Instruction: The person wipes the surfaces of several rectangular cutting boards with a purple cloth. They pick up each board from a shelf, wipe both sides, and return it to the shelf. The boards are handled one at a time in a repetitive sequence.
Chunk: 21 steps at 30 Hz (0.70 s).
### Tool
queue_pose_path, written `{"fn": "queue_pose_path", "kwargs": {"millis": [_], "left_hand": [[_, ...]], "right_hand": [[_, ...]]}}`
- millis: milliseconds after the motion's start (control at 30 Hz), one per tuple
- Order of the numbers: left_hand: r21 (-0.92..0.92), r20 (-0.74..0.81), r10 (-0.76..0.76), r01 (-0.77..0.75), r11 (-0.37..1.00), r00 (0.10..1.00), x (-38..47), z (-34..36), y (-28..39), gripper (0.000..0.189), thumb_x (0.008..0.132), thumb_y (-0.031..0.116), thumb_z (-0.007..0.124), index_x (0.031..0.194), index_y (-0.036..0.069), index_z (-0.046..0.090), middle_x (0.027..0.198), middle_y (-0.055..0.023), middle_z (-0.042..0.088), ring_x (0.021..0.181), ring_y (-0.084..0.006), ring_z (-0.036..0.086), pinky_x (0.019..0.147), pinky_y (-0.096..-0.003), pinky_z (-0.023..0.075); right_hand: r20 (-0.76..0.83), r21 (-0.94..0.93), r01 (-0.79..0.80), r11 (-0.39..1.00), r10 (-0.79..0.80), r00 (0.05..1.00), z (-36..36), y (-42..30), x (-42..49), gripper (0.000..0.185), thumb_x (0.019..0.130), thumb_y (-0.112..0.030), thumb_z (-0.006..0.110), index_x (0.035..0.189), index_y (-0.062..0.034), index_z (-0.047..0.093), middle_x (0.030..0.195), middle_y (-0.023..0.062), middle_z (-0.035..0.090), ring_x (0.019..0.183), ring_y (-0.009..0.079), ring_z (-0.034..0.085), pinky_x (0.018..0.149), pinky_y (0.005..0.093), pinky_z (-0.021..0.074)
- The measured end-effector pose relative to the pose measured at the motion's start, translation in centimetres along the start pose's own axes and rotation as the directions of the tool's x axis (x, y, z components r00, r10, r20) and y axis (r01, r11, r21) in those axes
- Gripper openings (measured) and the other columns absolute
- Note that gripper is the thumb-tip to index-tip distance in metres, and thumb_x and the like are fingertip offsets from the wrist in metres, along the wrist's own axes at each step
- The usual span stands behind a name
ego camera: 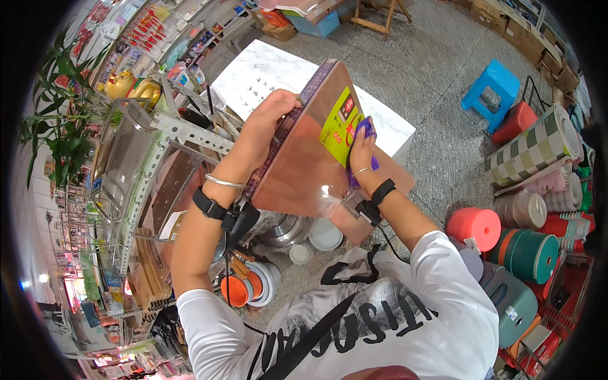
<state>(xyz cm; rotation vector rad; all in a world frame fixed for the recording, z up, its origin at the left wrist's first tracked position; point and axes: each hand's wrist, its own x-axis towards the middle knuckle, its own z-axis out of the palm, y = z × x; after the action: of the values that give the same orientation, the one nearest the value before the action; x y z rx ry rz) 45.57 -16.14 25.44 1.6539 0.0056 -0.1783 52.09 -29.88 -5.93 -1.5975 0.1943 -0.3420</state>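
I hold a flat brown package (294, 171) in clear, glossy plastic, tilted in front of me. A purple patterned border (280, 147) runs down its left side, and a yellow-green printed label (339, 126) is on its face. My left hand (270, 123) grips the bordered edge, thumb near the top. A purple cloth (365, 126) is bunched under my right hand (363, 152), which presses it against the package beside the label. The cloth is partly hidden by the fingers. Each wrist wears a bangle and a black strap with a small device.
Behind the package stands a white marble-patterned table (261, 61) with dark marks on top. Metal shelving (190, 128) is close on the left. Below are a steel basin (285, 230) and orange buckets (237, 290). On the right are a blue stool (494, 90), rolled sheets (532, 147) and plastic containers (522, 256).
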Motion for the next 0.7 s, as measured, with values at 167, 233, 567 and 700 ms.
{"fn": "queue_pose_path", "kwargs": {"millis": [167,233,567,700], "left_hand": [[-0.078,0.010,-0.011,0.011,0.997,1.000,-0.4,0.7,0.0,0.017,0.102,0.025,0.058,0.105,0.009,0.061,0.099,0.0029,0.060,0.094,-0.0075,0.055,0.088,-0.0237,0.0440],[-0.061,-0.017,-0.029,0.028,0.998,0.999,-0.4,0.9,0.0,0.017,0.103,0.023,0.057,0.109,0.008,0.061,0.102,0.0022,0.062,0.096,-0.0079,0.057,0.089,-0.0243,0.0450],[-0.097,-0.028,-0.012,0.009,0.995,1.000,0.0,0.0,-0.6,0.018,0.104,0.021,0.057,0.114,0.007,0.062,0.105,-0.0002,0.065,0.094,-0.0091,0.061,0.086,-0.0246,0.0493],[-0.064,-0.039,-0.030,0.027,0.998,0.999,0.6,-1.1,-0.6,0.018,0.104,0.022,0.057,0.113,0.007,0.063,0.104,0.0000,0.066,0.097,-0.0087,0.060,0.087,-0.0248,0.0480]], "right_hand": [[-0.082,-0.070,-0.521,0.850,0.516,0.853,2.2,5.9,-3.7,0.066,0.108,-0.041,0.039,0.152,0.0090,0.034,0.157,0.0279,0.036,0.145,0.0419,0.034,0.122,0.0427,0.0246],[-0.025,0.161,-0.441,0.883,0.450,0.892,1.5,3.0,-4.3,0.063,0.108,-0.039,0.040,0.151,0.0076,0.036,0.156,0.0269,0.036,0.145,0.0416,0.034,0.122,0.0413,0.0240],[0.258,0.142,0.755,0.641,-0.760,0.597,-1.7,-15.5,-10.9,0.066,0.080,-0.023,0.073,0.143,-0.0194,0.056,0.158,0.0180,0.037,0.143,0.0468,0.033,0.120,0.0585,0.0208],[0.455,0.147,0.778,0.611,-0.740,0.495,-2.8,-9.0,-12.6,0.068,0.075,-0.020,0.077,0.140,-0.0223,0.057,0.159,0.0174,0.036,0.145,0.0486,0.031,0.120,0.0611,0.0215]]}}
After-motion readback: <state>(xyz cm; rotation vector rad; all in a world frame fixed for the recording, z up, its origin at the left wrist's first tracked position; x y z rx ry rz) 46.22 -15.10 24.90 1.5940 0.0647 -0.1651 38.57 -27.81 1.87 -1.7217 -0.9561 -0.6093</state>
